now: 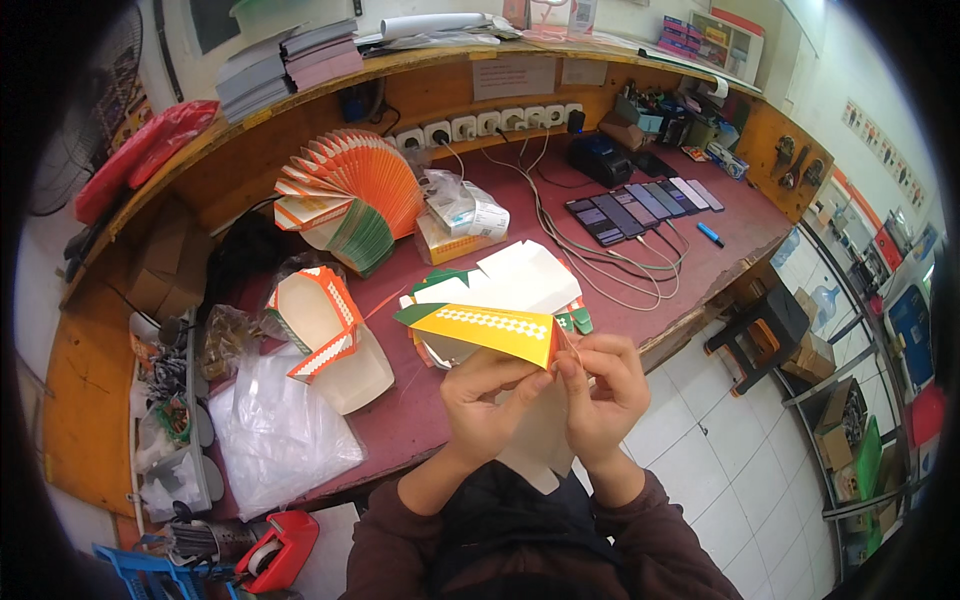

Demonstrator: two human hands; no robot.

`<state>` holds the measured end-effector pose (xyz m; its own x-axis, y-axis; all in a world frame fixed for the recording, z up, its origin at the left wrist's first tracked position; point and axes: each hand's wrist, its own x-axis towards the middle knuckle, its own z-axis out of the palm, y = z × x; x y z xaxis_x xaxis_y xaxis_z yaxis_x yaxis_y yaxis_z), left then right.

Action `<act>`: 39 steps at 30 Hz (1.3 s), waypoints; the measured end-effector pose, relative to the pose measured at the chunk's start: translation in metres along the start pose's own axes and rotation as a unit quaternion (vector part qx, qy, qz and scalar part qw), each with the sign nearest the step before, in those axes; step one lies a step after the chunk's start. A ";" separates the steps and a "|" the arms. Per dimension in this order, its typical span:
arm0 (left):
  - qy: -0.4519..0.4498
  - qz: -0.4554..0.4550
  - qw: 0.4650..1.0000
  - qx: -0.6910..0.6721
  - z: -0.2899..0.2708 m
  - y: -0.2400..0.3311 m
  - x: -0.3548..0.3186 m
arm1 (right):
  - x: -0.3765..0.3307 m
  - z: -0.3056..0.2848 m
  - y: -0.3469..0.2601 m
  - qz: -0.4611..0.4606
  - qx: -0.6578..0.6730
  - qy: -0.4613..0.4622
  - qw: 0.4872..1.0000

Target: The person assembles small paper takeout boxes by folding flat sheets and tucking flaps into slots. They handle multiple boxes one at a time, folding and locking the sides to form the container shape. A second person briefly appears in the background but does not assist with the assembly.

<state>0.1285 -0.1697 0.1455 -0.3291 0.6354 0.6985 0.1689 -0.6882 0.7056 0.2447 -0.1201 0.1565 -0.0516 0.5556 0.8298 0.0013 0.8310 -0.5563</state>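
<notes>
A yellow paperboard carton (500, 333) with a white pattern, a green tip and a red end flap is held up over the table edge. My left hand (487, 398) grips it from below, thumb against its lower edge. At the red flap, my right hand (606, 395) has thumb and fingertips pinched on the carton's right corner. Its white inner side hangs down between my hands. Behind it lie white, green and orange carton blanks (525, 275), partly covered. To the left sits a folded orange-and-white carton (312, 308) with its white inside showing.
A fanned stack of orange and green cartons (385, 190) stands at the back left. See-through plastic bags (285, 430) lie front left, near a red tape dispenser (280, 552). Several phones (640, 208) with white cables (590, 262) occupy the right. A black stool (765, 325) stands beyond.
</notes>
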 end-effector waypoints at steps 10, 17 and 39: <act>-0.013 -0.056 0.998 -0.033 -0.001 0.001 0.000 | -0.002 -0.001 0.003 0.023 -0.028 0.013 0.999; -0.018 -0.024 1.000 0.005 0.004 -0.001 -0.001 | -0.002 0.008 0.000 -0.025 -0.027 0.044 0.998; 0.047 -0.030 0.993 -0.105 0.000 -0.019 -0.002 | -0.007 0.013 0.017 -0.135 -0.104 -0.060 0.984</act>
<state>0.1255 -0.1577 0.1304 -0.4200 0.6491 0.6342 -0.0486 -0.7139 0.6985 0.2321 -0.1102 0.1403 -0.1953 0.3167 0.9282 0.1754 0.9424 -0.2847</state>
